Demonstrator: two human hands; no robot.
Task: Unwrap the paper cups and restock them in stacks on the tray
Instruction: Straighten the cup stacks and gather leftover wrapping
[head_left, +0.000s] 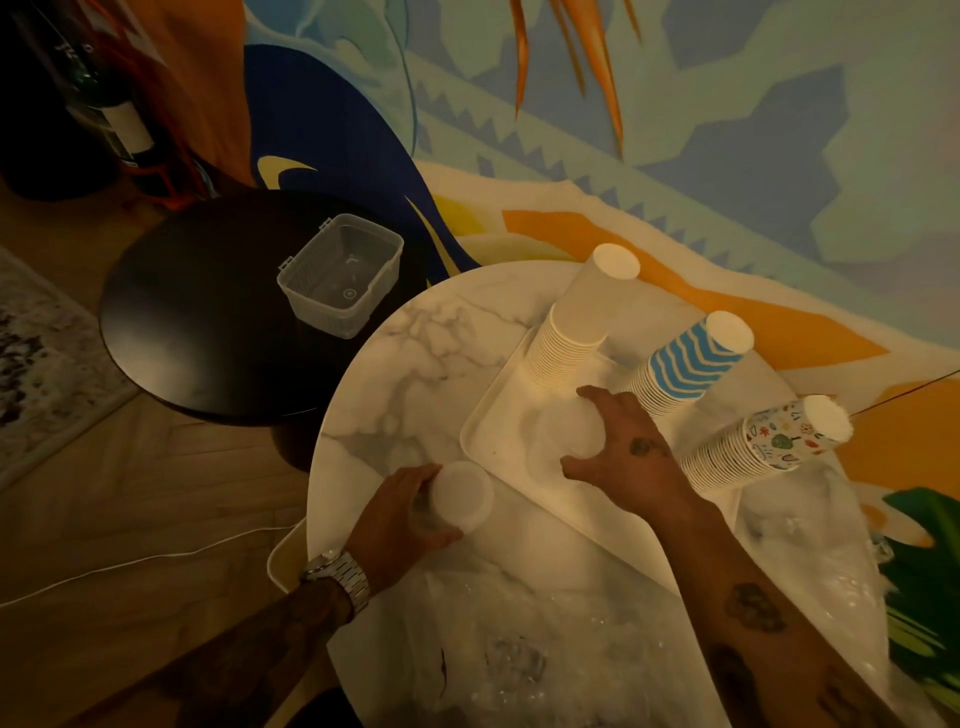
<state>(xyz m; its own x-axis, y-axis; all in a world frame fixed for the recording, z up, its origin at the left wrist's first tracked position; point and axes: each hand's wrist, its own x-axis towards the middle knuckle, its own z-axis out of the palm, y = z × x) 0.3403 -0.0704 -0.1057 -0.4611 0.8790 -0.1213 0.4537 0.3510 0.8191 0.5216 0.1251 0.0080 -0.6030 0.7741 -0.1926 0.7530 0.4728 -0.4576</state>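
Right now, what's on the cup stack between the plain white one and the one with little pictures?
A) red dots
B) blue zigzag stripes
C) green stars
B: the middle stack of paper cups, between the plain white stack and the picture-printed stack, shows blue zigzag stripes.

White stack (576, 322), blue-wave stack (685, 366) and patterned stack (763, 449) stand inverted on the cream tray (493, 441)

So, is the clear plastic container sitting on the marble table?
No, the clear plastic container sits on the dark round table, beside the marble table.
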